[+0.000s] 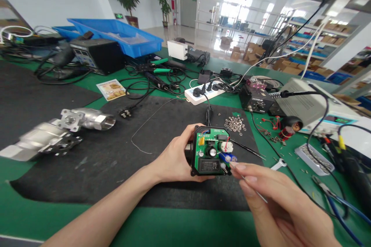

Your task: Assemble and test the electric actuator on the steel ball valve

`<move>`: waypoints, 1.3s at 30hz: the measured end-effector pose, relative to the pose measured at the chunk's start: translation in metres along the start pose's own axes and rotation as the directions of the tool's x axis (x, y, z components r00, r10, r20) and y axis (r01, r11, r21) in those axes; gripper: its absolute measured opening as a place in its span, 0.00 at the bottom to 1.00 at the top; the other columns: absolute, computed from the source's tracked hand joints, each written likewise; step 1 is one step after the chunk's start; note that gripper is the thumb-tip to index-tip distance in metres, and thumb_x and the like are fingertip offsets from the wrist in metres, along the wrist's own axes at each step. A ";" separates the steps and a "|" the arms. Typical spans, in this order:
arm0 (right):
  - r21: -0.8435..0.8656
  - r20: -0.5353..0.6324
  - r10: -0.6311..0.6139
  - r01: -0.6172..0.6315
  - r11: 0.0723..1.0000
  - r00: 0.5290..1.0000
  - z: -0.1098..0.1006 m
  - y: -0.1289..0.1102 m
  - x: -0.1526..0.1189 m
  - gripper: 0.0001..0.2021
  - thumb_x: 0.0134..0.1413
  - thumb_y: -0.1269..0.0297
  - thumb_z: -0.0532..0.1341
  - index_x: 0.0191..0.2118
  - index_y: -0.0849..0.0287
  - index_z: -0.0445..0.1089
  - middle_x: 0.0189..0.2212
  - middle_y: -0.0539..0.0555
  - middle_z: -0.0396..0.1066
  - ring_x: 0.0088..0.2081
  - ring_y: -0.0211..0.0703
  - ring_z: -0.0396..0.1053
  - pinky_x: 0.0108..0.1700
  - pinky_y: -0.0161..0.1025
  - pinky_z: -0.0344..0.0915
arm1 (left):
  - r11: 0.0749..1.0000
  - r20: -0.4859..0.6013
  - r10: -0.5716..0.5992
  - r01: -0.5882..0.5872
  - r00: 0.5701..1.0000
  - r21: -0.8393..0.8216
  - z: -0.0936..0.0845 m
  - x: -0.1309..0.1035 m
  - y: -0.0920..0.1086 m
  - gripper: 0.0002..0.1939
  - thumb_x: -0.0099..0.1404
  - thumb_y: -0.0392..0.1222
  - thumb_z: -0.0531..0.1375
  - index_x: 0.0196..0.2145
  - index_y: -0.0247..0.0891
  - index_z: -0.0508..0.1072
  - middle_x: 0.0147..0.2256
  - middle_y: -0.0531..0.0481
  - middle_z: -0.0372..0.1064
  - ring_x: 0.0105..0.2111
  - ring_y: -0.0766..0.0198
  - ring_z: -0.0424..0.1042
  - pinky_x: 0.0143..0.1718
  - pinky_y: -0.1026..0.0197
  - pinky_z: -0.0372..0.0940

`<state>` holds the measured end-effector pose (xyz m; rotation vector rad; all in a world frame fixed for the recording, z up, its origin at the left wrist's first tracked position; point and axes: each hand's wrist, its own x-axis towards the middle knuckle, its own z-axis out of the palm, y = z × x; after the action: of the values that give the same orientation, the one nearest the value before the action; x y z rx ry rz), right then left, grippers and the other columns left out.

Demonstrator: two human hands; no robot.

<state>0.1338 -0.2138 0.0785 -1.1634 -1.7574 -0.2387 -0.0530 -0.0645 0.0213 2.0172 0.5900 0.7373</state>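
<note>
Left grip (174, 158) clasping squarish black housing (193, 168), green circuit board (205, 153) inside; right grip (281, 197) pinching thin metallic rod (258, 193).

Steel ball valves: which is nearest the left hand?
The rightmost steel ball valve, its open end toward the left hand; the other ball valve lies farther left, reaching the picture's edge.

Over a black mat (107, 175) on a green desk (185, 225), the left hand (174, 158) grips a black housing (193, 170) whose circuit board (205, 153) faces the person. The right hand (275, 193) pinches a thin metal rod (261, 196) near the board's right edge. Two steel valves (37, 139) lie left, small nuts (235, 124) far right of the housing, blue-handled pliers (327, 190) near right, a power strip (199, 100) farther off.
</note>
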 end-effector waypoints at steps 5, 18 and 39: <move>0.063 -0.044 0.118 -0.115 0.991 0.992 0.003 -0.002 0.006 0.12 0.55 0.83 0.65 0.41 0.61 0.75 0.37 0.55 0.83 0.38 0.41 0.83 0.42 0.31 0.80 | 1.000 0.002 -0.006 0.006 1.000 -0.005 0.000 0.000 0.001 0.51 0.48 0.50 0.76 0.62 0.43 0.53 0.54 0.44 0.73 0.50 0.52 0.77 0.53 0.55 0.71; 0.025 0.095 0.068 -0.071 0.997 0.993 -0.007 0.005 0.013 0.12 0.58 0.80 0.65 0.45 0.58 0.75 0.41 0.50 0.82 0.42 0.33 0.81 0.50 0.24 0.75 | 1.000 0.029 -0.021 0.021 0.999 0.000 -0.003 0.000 0.002 0.51 0.49 0.49 0.76 0.62 0.43 0.52 0.52 0.46 0.74 0.47 0.55 0.78 0.51 0.57 0.72; -0.041 0.131 0.139 -0.135 0.990 0.982 -0.012 -0.002 0.022 0.08 0.60 0.76 0.64 0.40 0.55 0.76 0.40 0.46 0.83 0.38 0.31 0.81 0.49 0.20 0.73 | 0.998 0.015 0.041 -0.040 0.999 -0.049 -0.003 0.000 -0.002 0.51 0.47 0.48 0.77 0.62 0.42 0.54 0.52 0.47 0.73 0.49 0.56 0.77 0.52 0.60 0.70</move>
<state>0.1386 -0.2095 0.1027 -1.3438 -1.7854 -0.1085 -0.0555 -0.0622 0.0209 1.9938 0.5186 0.7527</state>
